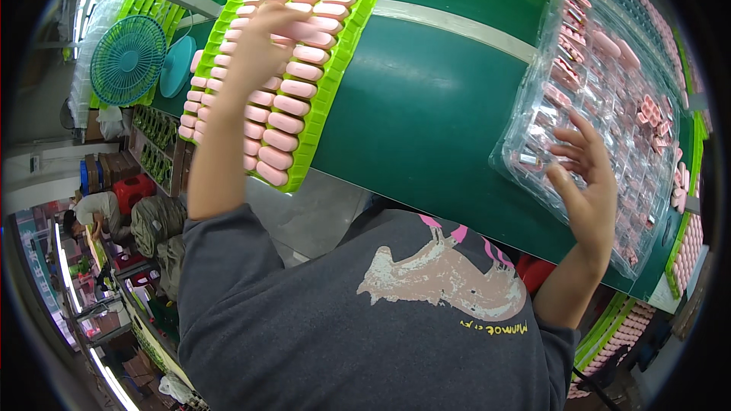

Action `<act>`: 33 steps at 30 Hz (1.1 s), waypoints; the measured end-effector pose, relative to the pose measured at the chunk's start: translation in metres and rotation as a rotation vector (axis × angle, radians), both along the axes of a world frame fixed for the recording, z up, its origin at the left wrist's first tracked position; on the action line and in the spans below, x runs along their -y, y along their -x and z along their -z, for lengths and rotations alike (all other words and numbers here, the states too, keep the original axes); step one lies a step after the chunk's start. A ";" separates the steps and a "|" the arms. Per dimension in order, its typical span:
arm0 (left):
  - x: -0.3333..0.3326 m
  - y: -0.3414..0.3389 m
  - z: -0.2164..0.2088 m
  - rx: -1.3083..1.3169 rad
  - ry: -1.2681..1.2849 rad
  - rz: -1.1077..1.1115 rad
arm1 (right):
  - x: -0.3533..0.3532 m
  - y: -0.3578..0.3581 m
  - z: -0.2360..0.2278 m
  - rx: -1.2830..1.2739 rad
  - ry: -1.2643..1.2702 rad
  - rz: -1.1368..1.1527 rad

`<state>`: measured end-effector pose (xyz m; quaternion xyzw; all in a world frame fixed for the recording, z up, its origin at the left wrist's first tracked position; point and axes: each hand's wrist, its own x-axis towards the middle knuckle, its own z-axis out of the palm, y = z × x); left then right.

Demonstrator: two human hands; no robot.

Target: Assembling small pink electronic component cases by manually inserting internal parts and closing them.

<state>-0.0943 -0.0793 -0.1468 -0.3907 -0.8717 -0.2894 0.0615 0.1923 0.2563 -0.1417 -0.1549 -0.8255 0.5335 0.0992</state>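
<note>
The left hand is reaching over the green tray, its fingers closing around one pink oblong piece in the rows; its grip may be slipping on that smooth, rounded plastic and knocking neighbours askew. Right of the tray, across the green worktop, the right hand is hovering with fingers spread over the clear, flimsy blister tray, possibly tipping it.

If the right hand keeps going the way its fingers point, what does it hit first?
Probably the clear plastic tray of small pink parts on the green belt: the right hand points its fingers into the tray's near edge. Whether they already touch is unclear.
</note>
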 end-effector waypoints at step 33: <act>-0.016 -0.049 0.008 -0.109 0.057 0.051 | -0.225 0.173 0.030 0.428 -0.533 0.332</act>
